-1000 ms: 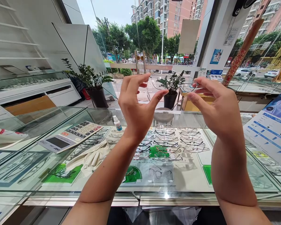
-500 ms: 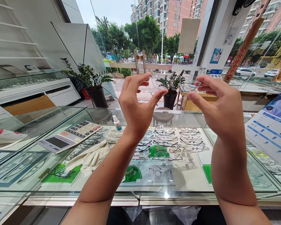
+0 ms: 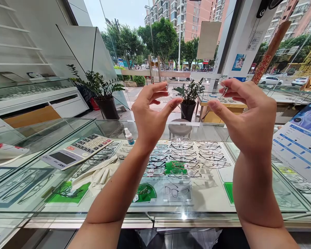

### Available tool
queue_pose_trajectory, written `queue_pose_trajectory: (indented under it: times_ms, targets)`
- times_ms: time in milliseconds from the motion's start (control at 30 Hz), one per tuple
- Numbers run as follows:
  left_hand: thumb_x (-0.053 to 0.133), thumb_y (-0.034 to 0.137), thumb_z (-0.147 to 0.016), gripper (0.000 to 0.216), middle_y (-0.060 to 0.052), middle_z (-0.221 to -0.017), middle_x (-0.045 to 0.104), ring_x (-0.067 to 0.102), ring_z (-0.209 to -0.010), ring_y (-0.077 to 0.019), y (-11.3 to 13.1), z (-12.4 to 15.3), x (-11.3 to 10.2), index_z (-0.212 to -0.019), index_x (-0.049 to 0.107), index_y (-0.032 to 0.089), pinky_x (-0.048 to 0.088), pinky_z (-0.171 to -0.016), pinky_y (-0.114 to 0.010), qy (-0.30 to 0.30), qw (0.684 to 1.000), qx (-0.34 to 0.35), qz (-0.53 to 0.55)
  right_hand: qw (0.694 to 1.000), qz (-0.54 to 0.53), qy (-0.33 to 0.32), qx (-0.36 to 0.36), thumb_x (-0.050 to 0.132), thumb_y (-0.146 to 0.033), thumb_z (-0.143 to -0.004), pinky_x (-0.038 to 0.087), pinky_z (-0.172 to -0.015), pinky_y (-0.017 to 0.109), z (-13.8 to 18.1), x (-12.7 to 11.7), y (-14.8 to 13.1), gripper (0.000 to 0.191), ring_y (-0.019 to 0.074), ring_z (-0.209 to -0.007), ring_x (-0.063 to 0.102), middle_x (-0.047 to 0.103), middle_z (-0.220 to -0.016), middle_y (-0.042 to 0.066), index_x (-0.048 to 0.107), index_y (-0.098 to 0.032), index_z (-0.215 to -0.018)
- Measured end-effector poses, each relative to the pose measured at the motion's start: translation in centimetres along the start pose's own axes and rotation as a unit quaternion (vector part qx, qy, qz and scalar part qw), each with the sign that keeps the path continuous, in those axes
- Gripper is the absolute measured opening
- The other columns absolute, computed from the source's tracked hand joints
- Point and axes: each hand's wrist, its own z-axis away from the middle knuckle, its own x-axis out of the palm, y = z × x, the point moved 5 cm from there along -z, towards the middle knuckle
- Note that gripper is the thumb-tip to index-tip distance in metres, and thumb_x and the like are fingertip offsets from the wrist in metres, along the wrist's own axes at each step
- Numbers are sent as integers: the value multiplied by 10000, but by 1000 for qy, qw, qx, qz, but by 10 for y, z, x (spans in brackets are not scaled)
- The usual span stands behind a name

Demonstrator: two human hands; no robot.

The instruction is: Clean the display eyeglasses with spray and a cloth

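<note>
From my end of the feed, nearest me, I had two bare hands raised over the counter. On the left hand [image 3: 155, 109], thumb and forefinger curved widely apart, with one end of a single pair of glasses [image 3: 224, 91] nipped lightly between the fingers; the right hand [image 3: 250, 110] gripped the other end in much the same way. The pair was up in the air between them, so thin and clear that I couldn't trace the whole outline or tell exactly which fingers bore it.

I judged it very light, springy in the arms, stiffer across the front, the lenses slick and easy to smudge or scratch. I'd have taken it by the hinges, with little squeeze.

Lower down, at the glass counter [image 3: 209, 207], I counted one picture card [image 3: 176, 191], at least four green patches [image 3: 228, 192], one pale cloth [image 3: 101, 174], one calculator [image 3: 77, 150] and one spray bottle [image 3: 130, 137]. The display frames [image 3: 183, 159] lay in rows, overlapping too much for a sure count. One printed sheet [image 3: 300, 141] was at the right. Past the counter I made out one round stool [image 3: 180, 129] and two potted plants [image 3: 101, 86], then trees [image 3: 160, 39] outside, too merged to number.
</note>
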Motion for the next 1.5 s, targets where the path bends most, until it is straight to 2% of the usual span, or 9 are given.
queue_pose_trajectory:
  times_ms: [200,533,867,1033,1333,1500]
  targets:
    - [964,568,-858,484,-51,-1206,833,805,-1110,-251,-4,-1,2,-1241,786,333,647,-833,-376,-9,1000,3,12,1000,17,7,-15,843,-542,-963,611,-1102,661,-1,0,-6,424,384,-1177,759,790,-1214,111,808,-320,-1323]
    - [991,544,-830,494,-62,-1179,831,813,-1101,-261,-4,-1,4,-1217,790,312,655,-842,-382,-13,1000,-13,23,1000,20,4,-12,820,-569,-971,599,-1129,648,-1,0,-6,440,376,-1224,741,782,-1246,103,790,-348,-1350]
    - [981,670,-784,558,-59,-1129,821,791,-1048,-252,2,-3,2,-1165,781,313,668,-870,-408,-13,999,-32,19,1000,15,-1,-8,828,-558,-972,618,-1093,606,-1,1,0,453,346,-1143,757,771,-1231,96,793,-335,-1364]
    - [968,676,-798,549,-55,-1136,821,774,-1064,-261,3,-3,-1,-1173,768,329,654,-877,-427,4,1000,-7,-9,1000,10,-6,3,825,-600,-963,622,-1111,611,-1,1,1,465,346,-1147,770,791,-1236,95,802,-343,-1350]
    - [953,649,-831,564,-50,-1204,771,738,-1148,-268,4,1,-5,-1249,728,344,603,-894,-413,31,998,34,-44,998,-8,-50,33,829,-597,-959,633,-1099,626,0,4,16,505,365,-1170,793,798,-1310,119,794,-324,-1383]
    - [964,690,-783,637,-69,-1223,723,696,-1234,-329,11,2,-8,-1255,725,336,593,-953,-461,42,998,37,-42,995,-26,-83,51,826,-564,-962,652,-1076,612,-1,8,16,460,346,-1156,795,820,-1258,100,807,-318,-1350]
